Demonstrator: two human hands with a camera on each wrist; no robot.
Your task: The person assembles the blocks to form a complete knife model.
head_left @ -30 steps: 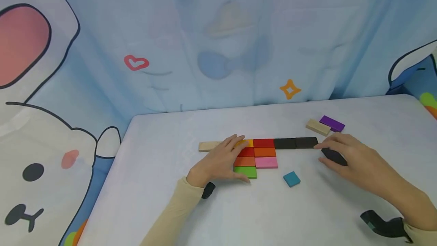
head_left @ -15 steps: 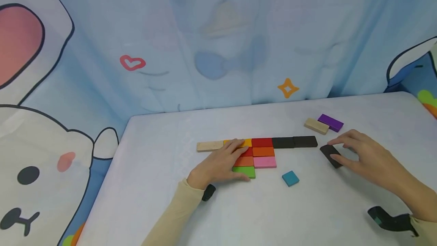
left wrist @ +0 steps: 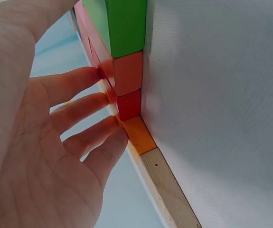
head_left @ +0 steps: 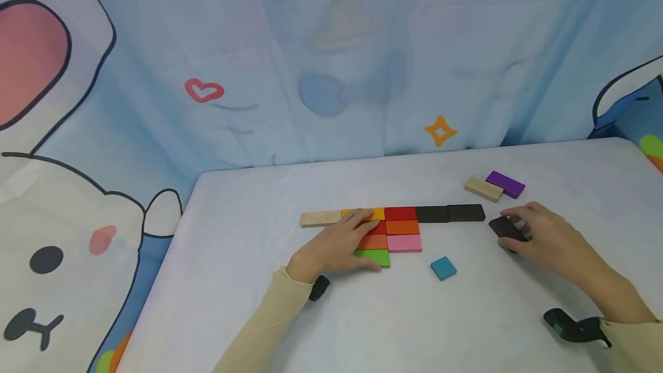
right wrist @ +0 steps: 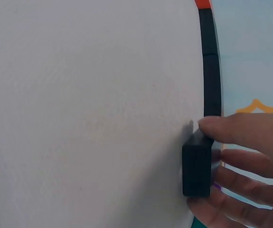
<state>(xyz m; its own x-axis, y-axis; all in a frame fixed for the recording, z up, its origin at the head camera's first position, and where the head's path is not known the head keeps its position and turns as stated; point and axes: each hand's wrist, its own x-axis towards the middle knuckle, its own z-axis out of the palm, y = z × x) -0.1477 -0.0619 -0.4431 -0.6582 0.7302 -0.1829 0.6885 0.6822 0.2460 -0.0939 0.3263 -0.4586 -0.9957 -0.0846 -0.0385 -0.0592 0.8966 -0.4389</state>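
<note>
In the head view, my right hand [head_left: 556,240] holds a black block [head_left: 505,226] between thumb and fingers, just right of a row of flat blocks. That row runs from a plain wooden block [head_left: 320,219] through yellow and a red block [head_left: 400,213] to two black ones [head_left: 466,213]. Below its middle sit red, orange, pink [head_left: 404,243] and green [head_left: 374,258] blocks, edge to edge. My left hand [head_left: 328,246] rests over these with loosely spread fingers. In the left wrist view, its fingertips touch the upper faces near the orange-yellow block [left wrist: 140,134].
A small teal block [head_left: 443,268] lies alone in front of the row. Toward the back right, a second wooden block [head_left: 484,189] touches a purple block [head_left: 505,184]. Behind the white table [head_left: 248,281] hangs a blue printed curtain [head_left: 248,33].
My right hand has changed its hold on the black block and turned it; the block remains right of the row's end. My left hand stays on the blocks.
</note>
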